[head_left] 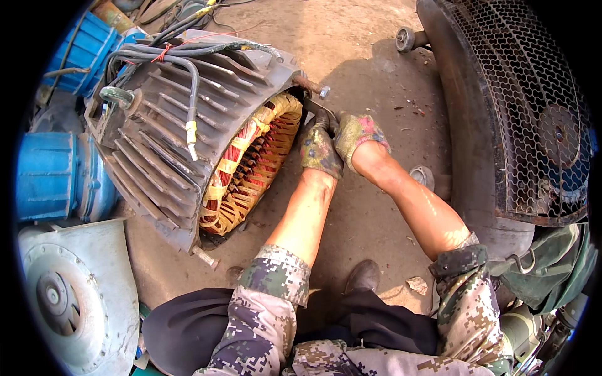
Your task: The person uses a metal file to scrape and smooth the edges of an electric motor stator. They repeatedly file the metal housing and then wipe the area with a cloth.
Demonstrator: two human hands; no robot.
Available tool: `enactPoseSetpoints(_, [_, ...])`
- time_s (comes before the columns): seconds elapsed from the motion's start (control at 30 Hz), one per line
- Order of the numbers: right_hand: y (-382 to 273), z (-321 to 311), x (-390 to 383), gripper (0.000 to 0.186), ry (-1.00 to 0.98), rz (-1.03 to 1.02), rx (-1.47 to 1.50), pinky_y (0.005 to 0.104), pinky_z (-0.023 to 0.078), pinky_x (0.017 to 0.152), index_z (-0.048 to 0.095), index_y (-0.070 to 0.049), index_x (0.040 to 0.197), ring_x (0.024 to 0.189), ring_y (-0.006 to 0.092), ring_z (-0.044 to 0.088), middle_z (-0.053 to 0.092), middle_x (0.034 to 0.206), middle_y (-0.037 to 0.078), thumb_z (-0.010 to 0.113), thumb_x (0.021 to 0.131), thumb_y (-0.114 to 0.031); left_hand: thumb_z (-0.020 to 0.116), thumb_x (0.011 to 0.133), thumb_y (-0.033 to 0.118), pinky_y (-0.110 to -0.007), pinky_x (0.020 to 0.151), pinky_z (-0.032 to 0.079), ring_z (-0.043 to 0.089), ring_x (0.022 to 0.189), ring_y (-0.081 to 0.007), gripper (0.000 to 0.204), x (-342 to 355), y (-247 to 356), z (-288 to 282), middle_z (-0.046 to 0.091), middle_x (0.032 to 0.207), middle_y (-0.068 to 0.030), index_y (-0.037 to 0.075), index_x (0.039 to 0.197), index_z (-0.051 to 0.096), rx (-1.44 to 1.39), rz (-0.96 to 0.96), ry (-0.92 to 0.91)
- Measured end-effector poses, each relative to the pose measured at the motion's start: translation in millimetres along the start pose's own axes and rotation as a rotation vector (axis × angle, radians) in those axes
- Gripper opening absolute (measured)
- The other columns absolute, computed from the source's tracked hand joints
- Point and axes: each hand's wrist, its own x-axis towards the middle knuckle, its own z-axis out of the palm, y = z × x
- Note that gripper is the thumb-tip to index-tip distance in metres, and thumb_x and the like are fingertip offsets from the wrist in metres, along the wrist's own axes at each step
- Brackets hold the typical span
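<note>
A large finned grey motor housing [150, 163] lies at the left, its open end showing a winding [213, 200] bound with yellow tape over red. Thick cables [191, 94] rest over its top, and a bolt [313, 86] sticks out at the upper corner. Both my hands wear worn, patterned gloves and are together beside that corner. My left hand [321, 150] is closed on something dark and narrow, too hidden to name. My right hand [360, 135] is right next to it, fingers curled toward the same dark piece; what it holds is unclear.
Blue pump casings [47, 175] and a pale blower [84, 257] crowd the left. A curved dark housing with mesh [533, 75] stands right, with a small wheel [404, 39]. A green tarp [552, 263] lies at lower right, and my shoe [360, 276] is on the dirty floor.
</note>
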Motion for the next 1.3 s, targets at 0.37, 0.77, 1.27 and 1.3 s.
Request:
enactPoseSetpoints(0.37, [-11.4,-20.0,-9.4,0.024,0.082,-0.043,-0.052,0.0539,0.055,0.082,0.072,-0.004,0.105,0.097,0.046,0.069,0.072,0.098,0.026,0.06,0.094,-0.022,0.056,0.109,0.023,-0.026,0.062,0.044,0.051,0.068,-0.0106,0.022,-18.8,13.6,19.8,0.055,0.076,0.0019,0.007,0.098,0.065,0.026,0.053,-0.075])
enactPoseSetpoints(0.77, [-6.6,-15.8,-28.3,0.02,0.258,-0.084,-0.014,0.053,0.053,0.075,0.07,-0.004,0.103,0.09,0.0462,0.069,0.072,0.093,0.025,0.06,0.098,-0.021,0.061,0.107,0.023,-0.027,0.071,0.049,0.058,0.077,-0.0105,0.017,-31.7,7.9,9.6,0.062,0.085,0.0013,0.008,0.106,0.067,0.106,0.125,-0.206])
enactPoseSetpoints(1.27, [33.3,-49.8,-64.7,0.032,-0.252,0.251,0.211,0.0321,0.05,0.053,0.069,-0.001,0.112,0.055,0.0125,0.059,0.07,0.073,0.004,0.06,0.106,-0.031,0.065,0.105,0.029,-0.04,0.091,0.052,0.059,0.103,-0.0197,0.031,-39.9,-18.3,0.0,0.061,0.113,-0.0046,0.007,0.127,0.063,0.206,0.135,-0.074])
enactPoseSetpoints(1.3, [33.7,-47.5,-63.8,0.033,-0.292,0.277,0.258,0.0316,0.05,0.052,0.068,-0.001,0.112,0.054,0.0124,0.058,0.07,0.073,0.004,0.06,0.106,-0.032,0.065,0.104,0.03,-0.04,0.091,0.052,0.059,0.102,-0.0197,0.031,-37.0,-13.1,0.8,0.061,0.111,-0.0046,0.007,0.125,0.064,0.206,0.119,-0.037])
